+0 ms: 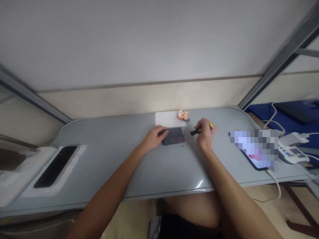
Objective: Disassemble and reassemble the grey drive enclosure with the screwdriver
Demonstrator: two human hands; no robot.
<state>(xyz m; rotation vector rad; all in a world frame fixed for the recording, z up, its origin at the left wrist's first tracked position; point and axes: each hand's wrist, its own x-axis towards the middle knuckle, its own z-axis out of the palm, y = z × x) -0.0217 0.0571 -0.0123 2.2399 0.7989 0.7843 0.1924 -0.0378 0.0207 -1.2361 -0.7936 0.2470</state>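
A flat, dark grey plastic box [173,136] lies near the middle of the table. My left hand [154,137] holds its left edge, thumb on top and fingers closed against the side. To the right of the box, and apart from it, my right hand [205,135] is wrapped round a black-and-yellow screwdriver [196,130]. The dark end of the screwdriver points left toward the box; its exact tip is hard to make out. A tiny dark piece [182,146], too small to name, lies just in front of the box.
Behind the box lies a white sheet [165,119] with an orange-and-white figure charm [183,115] on it. A black phone [56,166] rests at left on the grey table [154,176]. At right are a lit, blurred-out device [256,151], a power strip [294,154] and white cables.
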